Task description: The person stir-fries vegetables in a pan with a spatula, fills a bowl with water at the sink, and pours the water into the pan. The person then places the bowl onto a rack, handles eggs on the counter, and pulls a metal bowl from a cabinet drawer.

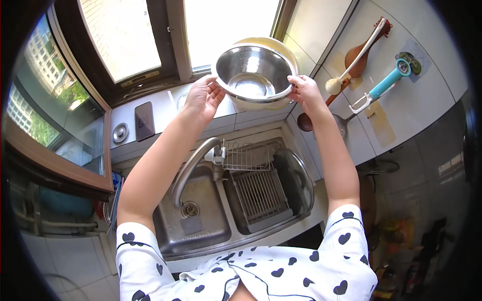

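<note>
A shiny metal bowl [255, 72] is held up near the window, over the sill. My left hand [205, 96] grips its left rim, with the fingers curled at the edge. On the right rim, my right hand [305, 93] pinches the edge with thumb and fingers. A pale yellowish bowl [273, 44] shows behind and below the metal one; whether the two touch is not clear. Both hands are above and beyond the double sink, and the inside of the metal bowl looks bare.
Below are a curved faucet [193, 163], a left sink basin [193, 215], a drying rack [258, 195] and a glass lid [296, 180]. A phone [144, 121] and a sink strainer [120, 132] lie on the sill. Utensils, including a turquoise peeler [385, 84], hang at right.
</note>
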`<move>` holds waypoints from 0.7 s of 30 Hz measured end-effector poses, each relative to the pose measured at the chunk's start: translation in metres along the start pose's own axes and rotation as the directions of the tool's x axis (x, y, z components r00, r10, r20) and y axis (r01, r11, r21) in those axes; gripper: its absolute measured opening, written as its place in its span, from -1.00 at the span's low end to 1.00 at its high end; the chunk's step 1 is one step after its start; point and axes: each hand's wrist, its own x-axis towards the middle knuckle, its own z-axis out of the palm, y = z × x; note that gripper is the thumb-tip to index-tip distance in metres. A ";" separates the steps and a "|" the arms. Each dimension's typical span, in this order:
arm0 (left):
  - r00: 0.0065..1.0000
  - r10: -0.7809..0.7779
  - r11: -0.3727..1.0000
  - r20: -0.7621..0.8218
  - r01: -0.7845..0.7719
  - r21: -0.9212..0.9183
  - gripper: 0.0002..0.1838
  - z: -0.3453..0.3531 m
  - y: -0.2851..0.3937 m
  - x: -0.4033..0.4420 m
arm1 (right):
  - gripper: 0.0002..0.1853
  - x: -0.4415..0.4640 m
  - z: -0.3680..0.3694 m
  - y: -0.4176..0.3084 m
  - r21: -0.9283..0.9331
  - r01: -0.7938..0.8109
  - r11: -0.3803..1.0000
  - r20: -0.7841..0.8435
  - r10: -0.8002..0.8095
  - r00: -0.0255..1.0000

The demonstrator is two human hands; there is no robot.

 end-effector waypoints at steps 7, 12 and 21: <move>0.997 0.074 0.994 0.030 -0.076 0.084 -0.63 -0.005 -0.012 0.052 | -0.78 0.041 0.007 0.027 0.012 0.083 0.996 -0.168 -0.080 0.982; 0.996 -0.054 0.997 0.074 0.049 0.065 -0.61 -0.005 -0.018 0.060 | -0.79 0.054 0.014 0.042 -0.121 0.097 0.988 -0.213 -0.121 0.970; 0.986 -0.156 0.980 0.060 0.147 0.135 -0.64 0.000 -0.006 0.000 | -0.38 0.020 0.027 0.070 -0.757 0.381 0.531 -0.056 -0.633 0.772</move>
